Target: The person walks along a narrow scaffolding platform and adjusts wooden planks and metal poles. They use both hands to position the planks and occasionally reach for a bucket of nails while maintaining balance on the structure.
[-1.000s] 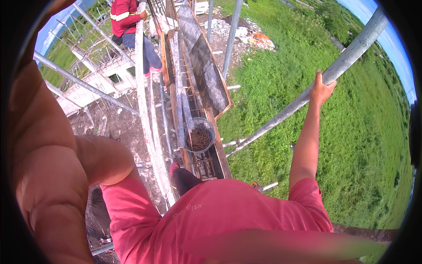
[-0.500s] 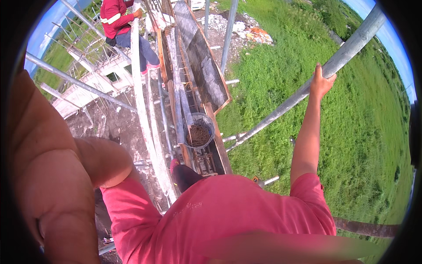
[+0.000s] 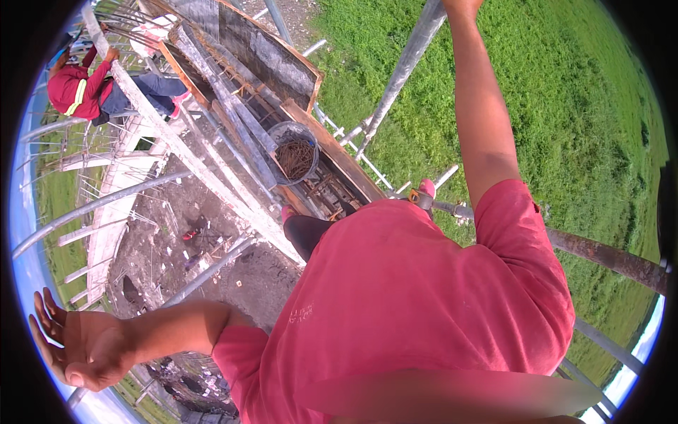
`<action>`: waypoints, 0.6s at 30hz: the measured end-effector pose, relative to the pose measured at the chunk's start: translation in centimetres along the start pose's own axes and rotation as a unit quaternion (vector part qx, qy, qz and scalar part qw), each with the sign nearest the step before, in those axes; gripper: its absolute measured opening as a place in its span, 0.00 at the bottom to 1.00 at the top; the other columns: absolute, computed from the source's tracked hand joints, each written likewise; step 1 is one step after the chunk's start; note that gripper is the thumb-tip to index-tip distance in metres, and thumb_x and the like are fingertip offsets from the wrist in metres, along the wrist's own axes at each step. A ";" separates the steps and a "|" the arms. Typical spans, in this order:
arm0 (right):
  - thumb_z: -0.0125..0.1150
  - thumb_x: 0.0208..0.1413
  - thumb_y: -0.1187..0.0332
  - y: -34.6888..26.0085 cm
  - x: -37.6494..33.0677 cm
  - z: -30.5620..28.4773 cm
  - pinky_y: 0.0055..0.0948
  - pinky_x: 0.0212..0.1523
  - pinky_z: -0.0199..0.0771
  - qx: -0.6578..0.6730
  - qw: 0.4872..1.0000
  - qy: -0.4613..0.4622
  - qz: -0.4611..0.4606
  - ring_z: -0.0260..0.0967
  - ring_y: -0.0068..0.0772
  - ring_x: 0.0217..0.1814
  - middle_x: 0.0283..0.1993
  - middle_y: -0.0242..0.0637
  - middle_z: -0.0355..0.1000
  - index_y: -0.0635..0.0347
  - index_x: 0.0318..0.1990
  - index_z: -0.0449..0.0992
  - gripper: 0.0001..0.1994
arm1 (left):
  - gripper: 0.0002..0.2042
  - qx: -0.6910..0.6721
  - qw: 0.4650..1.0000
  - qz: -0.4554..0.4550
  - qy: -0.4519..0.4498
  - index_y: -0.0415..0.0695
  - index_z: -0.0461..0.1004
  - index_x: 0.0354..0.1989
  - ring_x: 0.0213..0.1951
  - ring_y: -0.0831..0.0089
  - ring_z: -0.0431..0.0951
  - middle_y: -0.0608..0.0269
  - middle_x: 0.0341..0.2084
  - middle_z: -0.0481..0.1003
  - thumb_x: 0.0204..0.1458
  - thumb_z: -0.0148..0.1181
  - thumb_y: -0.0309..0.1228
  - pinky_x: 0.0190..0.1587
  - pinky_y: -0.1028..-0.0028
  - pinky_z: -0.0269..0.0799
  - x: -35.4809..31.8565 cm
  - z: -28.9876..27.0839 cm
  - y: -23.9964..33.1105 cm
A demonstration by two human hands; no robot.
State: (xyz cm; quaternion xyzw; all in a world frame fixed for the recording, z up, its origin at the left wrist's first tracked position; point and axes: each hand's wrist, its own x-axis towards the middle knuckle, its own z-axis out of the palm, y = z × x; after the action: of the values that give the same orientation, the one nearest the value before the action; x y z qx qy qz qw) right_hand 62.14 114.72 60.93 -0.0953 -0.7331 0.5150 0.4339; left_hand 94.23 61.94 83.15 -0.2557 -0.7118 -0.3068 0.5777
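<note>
A grey metal pole point(image 3: 406, 74), round and smooth, its surface a little mottled, stands to the right of the bucket point(image 3: 285, 130). It slants, its lower part nearer the bucket and its upper part farther away, where the right hand point(image 3: 462, 6) is on it, partly cut off by the view's edge. Left of the bucket and nearer the wearer, a straight grey pipe point(image 3: 205, 275) runs diagonally, partly hidden behind the left forearm; the left hand point(image 3: 88, 346), fingers spread, is near it.
</note>
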 end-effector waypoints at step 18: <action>0.72 0.51 0.57 2.1 0.9 1.4 0.41 0.57 0.70 0.042 0.992 0.059 -0.102 0.73 0.46 0.55 0.52 0.48 0.76 0.65 0.57 0.72 0.29 | 0.13 0.184 0.664 -0.680 -0.251 0.36 0.80 0.39 0.34 0.74 0.73 0.65 0.30 0.77 0.59 0.60 0.36 0.42 0.71 0.70 -47.9 -3.5 -7.6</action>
State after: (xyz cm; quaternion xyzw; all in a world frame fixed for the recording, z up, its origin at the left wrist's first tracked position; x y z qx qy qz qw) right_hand 59.94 115.25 59.54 -0.0321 -0.6902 0.4917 0.5299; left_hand 100.75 53.78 35.69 0.3429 -0.8481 -0.4015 0.0431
